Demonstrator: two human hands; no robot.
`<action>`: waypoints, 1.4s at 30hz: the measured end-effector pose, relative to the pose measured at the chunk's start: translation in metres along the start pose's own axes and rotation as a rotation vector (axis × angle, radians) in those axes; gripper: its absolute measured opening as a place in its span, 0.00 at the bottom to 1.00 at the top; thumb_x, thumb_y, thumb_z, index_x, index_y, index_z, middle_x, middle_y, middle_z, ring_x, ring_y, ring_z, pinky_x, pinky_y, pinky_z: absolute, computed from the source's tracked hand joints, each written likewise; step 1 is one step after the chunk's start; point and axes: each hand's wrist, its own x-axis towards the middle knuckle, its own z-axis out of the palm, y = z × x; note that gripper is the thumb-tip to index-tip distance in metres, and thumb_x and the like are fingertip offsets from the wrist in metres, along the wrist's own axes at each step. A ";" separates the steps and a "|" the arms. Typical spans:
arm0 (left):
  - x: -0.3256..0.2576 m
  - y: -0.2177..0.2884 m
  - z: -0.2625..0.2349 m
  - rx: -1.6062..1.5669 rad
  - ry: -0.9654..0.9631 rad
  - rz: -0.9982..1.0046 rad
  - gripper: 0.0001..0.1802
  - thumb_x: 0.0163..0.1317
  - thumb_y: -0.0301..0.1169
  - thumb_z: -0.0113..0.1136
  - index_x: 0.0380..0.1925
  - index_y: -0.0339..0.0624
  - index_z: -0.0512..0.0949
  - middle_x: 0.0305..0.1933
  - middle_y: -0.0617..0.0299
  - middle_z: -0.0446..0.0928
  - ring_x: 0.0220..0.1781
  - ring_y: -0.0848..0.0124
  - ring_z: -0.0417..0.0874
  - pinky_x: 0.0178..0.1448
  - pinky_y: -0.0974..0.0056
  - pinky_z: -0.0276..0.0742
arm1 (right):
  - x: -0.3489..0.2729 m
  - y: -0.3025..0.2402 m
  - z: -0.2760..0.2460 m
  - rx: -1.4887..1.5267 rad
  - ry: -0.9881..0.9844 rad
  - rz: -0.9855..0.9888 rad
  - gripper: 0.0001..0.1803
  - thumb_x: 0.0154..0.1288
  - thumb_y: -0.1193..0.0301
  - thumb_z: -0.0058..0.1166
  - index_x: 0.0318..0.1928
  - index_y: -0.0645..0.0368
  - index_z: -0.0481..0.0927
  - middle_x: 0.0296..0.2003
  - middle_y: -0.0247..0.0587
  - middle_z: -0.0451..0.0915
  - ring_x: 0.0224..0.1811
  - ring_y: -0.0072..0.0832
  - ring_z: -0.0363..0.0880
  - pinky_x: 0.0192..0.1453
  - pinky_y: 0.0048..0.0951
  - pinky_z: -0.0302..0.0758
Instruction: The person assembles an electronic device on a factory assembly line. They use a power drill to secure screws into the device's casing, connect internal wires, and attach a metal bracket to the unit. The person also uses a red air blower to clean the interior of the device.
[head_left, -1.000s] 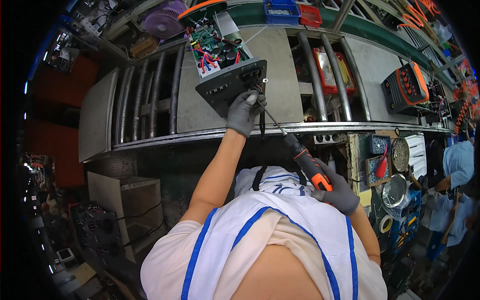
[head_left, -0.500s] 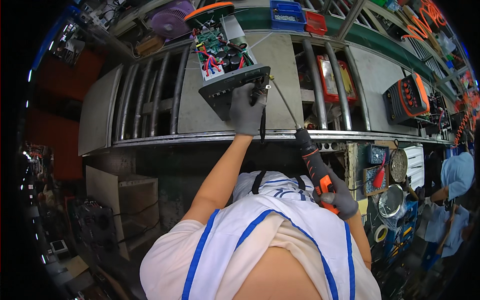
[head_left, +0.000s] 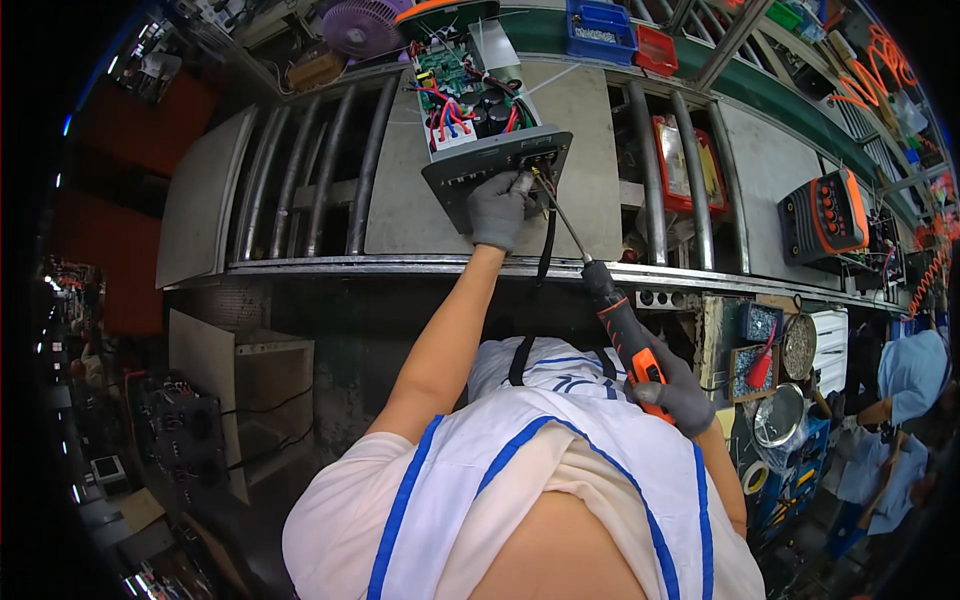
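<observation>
Nearest is a white apron with blue trim (head_left: pixel 590 445) over the person's front. The right hand (head_left: pixel 682 390), in a grey glove, is wrapped round the handle of a black-and-orange power screwdriver (head_left: pixel 622 325); its long shaft slants up and leftward. To the right sit a tape roll (head_left: pixel 755 477), a shiny round dish (head_left: pixel 758 423) and a red-handled tool (head_left: pixel 762 367) lying over a box of small metal parts (head_left: pixel 733 374).

Further off, the screwdriver's tip ends just beside the fingertips of the left hand (head_left: pixel 500 210), also gloved. Those fingers are drawn in narrow against the dark panel (head_left: pixel 490 160) of an open electronic unit; whether they pinch anything is too small to tell. A black strap (head_left: pixel 548 245) hangs beside them. The unit stands on the grey worktop (head_left: pixel 590 120), panel toward the person, with its green circuit board (head_left: pixel 450 75) and red and blue wires (head_left: pixel 450 120) exposed behind.

Rollers (head_left: pixel 650 170) flank the worktop, and well to the right stands an orange-fronted unit (head_left: pixel 825 215). Beyond the line are a blue bin (head_left: pixel 602 50), a red bin (head_left: pixel 655 66) touching or just beside it, and a purple fan (head_left: pixel 357 27)
</observation>
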 end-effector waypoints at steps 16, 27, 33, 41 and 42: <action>0.006 0.003 -0.003 0.068 -0.195 -0.053 0.12 0.61 0.36 0.61 0.34 0.37 0.83 0.21 0.62 0.80 0.21 0.75 0.80 0.25 0.70 0.71 | 0.018 0.009 0.015 -0.102 0.030 -0.070 0.51 0.47 0.68 0.63 0.71 0.56 0.51 0.45 0.39 0.72 0.38 0.20 0.73 0.44 0.23 0.71; 0.011 0.000 0.013 0.032 -0.232 -0.046 0.15 0.59 0.39 0.63 0.30 0.36 0.83 0.19 0.61 0.79 0.17 0.77 0.77 0.22 0.69 0.67 | 0.014 0.016 0.027 -0.389 0.148 -0.122 0.49 0.50 0.68 0.64 0.71 0.58 0.51 0.51 0.41 0.73 0.48 0.22 0.72 0.56 0.25 0.69; 0.011 0.001 0.017 -0.005 -0.210 -0.110 0.14 0.59 0.40 0.64 0.32 0.38 0.83 0.17 0.66 0.75 0.14 0.79 0.68 0.19 0.70 0.63 | 0.008 0.000 0.042 -0.142 0.128 -0.071 0.47 0.51 0.67 0.62 0.71 0.58 0.52 0.51 0.41 0.72 0.49 0.23 0.72 0.56 0.25 0.68; 0.003 0.012 0.012 -0.107 -0.188 -0.126 0.14 0.59 0.39 0.63 0.31 0.37 0.83 0.17 0.67 0.74 0.15 0.79 0.68 0.20 0.70 0.63 | 0.014 0.012 0.051 -0.040 0.132 -0.058 0.46 0.50 0.68 0.62 0.70 0.58 0.55 0.52 0.39 0.71 0.47 0.23 0.71 0.55 0.25 0.68; 0.001 0.012 0.012 -0.132 -0.184 -0.139 0.14 0.59 0.38 0.63 0.31 0.37 0.83 0.17 0.67 0.74 0.15 0.79 0.68 0.20 0.70 0.63 | 0.014 0.014 0.052 -0.044 0.132 -0.082 0.46 0.50 0.68 0.62 0.70 0.58 0.55 0.52 0.40 0.71 0.47 0.23 0.71 0.55 0.26 0.68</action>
